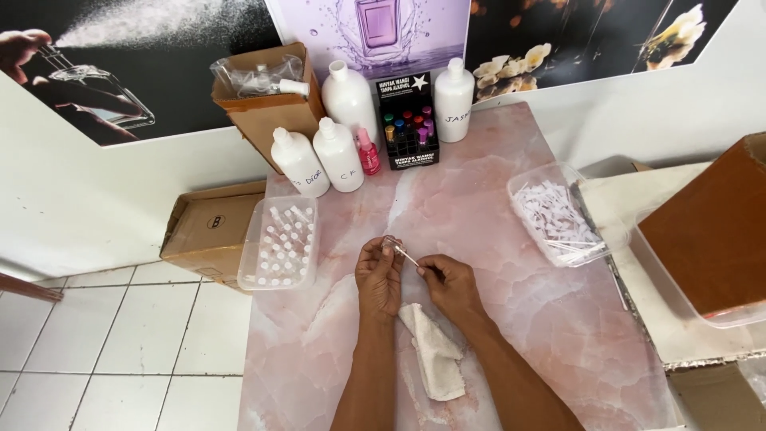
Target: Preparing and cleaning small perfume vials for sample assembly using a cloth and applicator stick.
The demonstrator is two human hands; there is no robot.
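While both hands pinch | left hand [378,275] small clear vial [389,242], light, slippery, likely fragile | right hand [447,279] thin stick [406,255], I'd grip vial's body | worktop [495,231] centre

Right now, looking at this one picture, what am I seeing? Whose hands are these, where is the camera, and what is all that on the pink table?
No machine here: a person's two bare hands, filmed by a camera on their head looking down. The left hand holds a small clear vial; the right hand pinches a thin tube at its mouth. Below them lies a white cloth on the pink marble table. At the left sits a tray of small vials, at the right a tray of white sprayer parts, and at the back white bottles and a black rack of coloured vials.
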